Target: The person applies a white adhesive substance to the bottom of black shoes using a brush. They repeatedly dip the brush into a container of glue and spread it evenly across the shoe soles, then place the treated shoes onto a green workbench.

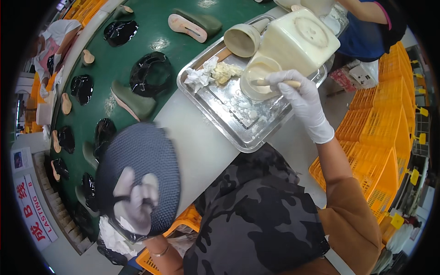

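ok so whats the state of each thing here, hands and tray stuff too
right hand: gloved, grip closed on a brush handle
cup: upright on the tray, brush in it
second cup: tipped on its side
metal tray: smeared
left hand: gloved, holding the dark mesh shoe upper
crumpled rag: lying on the tray

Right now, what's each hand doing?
Left hand: closed on a dark mesh shoe upper.
Right hand: closed on a brush handle over the cup.
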Demonstrator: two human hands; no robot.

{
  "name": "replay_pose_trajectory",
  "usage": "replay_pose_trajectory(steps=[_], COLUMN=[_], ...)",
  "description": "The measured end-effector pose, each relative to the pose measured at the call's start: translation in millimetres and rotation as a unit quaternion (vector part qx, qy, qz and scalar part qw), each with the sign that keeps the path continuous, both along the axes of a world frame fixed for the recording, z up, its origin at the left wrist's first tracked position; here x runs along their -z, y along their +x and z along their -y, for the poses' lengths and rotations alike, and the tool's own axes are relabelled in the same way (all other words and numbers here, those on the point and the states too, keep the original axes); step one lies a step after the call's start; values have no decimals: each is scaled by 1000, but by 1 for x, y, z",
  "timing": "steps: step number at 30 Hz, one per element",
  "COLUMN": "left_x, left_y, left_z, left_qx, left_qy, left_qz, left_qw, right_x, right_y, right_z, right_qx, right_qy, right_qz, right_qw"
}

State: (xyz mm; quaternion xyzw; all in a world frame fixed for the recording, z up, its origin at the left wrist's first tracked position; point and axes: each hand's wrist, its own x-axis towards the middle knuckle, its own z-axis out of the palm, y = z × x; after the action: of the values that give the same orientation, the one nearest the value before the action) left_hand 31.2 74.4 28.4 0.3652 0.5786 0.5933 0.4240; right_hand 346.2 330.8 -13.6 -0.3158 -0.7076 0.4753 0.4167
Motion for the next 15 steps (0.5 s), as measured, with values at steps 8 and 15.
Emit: replay_pose_trajectory(steps=[8, 15], left_x=[11, 22], left_y=[75, 98], left_z=[-86, -111], left_qx=[144, 195], left_qy=[-175, -250], left_qz=[375, 455], left_qw=[899, 832], right_x=[-8, -35], right_y=[6, -9], right_z=[-5, -8], right_qx=[109, -113], right_qy=[-33, 100], right_qz=[-105, -175], right_qw=[988, 973])
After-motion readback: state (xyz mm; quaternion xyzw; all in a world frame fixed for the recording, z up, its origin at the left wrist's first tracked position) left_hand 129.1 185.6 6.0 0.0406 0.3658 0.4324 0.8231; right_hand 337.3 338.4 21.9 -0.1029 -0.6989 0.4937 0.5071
